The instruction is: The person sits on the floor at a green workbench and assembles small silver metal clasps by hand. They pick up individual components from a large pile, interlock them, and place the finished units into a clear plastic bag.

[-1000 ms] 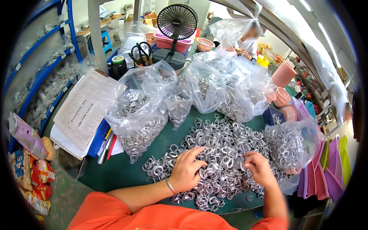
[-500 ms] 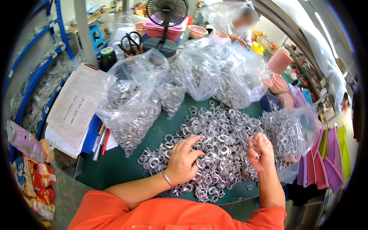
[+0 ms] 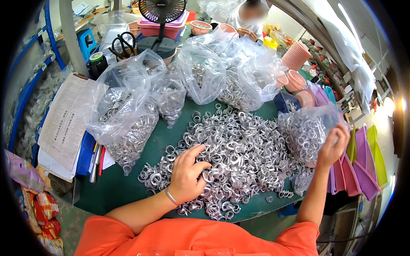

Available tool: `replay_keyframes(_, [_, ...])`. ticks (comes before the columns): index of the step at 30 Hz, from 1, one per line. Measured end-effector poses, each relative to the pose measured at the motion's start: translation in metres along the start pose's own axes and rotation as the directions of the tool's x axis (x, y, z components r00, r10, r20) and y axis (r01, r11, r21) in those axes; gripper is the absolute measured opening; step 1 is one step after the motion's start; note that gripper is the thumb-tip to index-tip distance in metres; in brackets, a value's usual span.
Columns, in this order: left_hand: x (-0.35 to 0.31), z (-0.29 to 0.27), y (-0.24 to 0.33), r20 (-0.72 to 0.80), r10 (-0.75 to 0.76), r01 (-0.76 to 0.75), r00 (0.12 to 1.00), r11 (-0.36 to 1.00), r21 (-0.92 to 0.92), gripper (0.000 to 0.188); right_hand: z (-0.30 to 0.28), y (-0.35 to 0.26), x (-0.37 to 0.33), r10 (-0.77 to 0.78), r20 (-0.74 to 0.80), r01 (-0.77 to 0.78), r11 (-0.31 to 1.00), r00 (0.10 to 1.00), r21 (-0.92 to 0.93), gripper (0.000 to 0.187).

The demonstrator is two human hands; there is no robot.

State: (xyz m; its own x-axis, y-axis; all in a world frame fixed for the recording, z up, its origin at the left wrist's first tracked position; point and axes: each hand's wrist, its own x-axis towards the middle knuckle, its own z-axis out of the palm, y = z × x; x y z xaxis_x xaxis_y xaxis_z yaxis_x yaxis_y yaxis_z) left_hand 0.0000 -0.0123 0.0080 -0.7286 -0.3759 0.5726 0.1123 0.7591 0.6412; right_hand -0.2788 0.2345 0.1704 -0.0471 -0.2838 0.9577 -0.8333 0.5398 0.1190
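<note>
A large heap of silvery metal rings point(image 3: 235, 149) is spread over the green table in front of me. My left hand point(image 3: 187, 176) rests on the heap's left side, thumb and forefinger apart, holding nothing I can see; rings lie under its fingertips. On the right, my right hand point(image 3: 334, 146) is raised at the edge of a clear plastic bag point(image 3: 302, 134) filled with similar rings. Its fingers are loosely bent and spread, and no ring shows in them. A silver bangle point(image 3: 171, 196) circles my left wrist.
Other clear bags of rings point(image 3: 128, 128) stand behind the heap. Papers point(image 3: 68, 119), pens and a red pencil point(image 3: 101, 160) lie at left. A black fan point(image 3: 162, 13) and scissors point(image 3: 124, 45) stand farther back. Purple and green bins point(image 3: 361, 153) are at right; a person point(image 3: 252, 19) sits opposite.
My right hand has moved right from above the heap to the bag, and its closed fingers have loosened. My left hand stays on the rings. The whole view has shifted slightly.
</note>
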Motion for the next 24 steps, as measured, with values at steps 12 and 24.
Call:
replay_keyframes(12, [0.001, 0.001, 0.002, 0.005, 0.000, 0.000, 1.000, 1.000, 0.000, 0.028, 0.014, -0.096, -0.114, -0.078, 0.819, -0.163, 0.965, 0.568, 0.205, 0.057])
replay_keyframes(24, [0.001, -0.001, 0.000, -0.002, 0.011, -0.011, 1.000, 1.000, 0.004, 0.028, 0.017, -0.102, -0.079, -0.165, 0.874, -0.090, 0.969, 0.458, 0.230, 0.039])
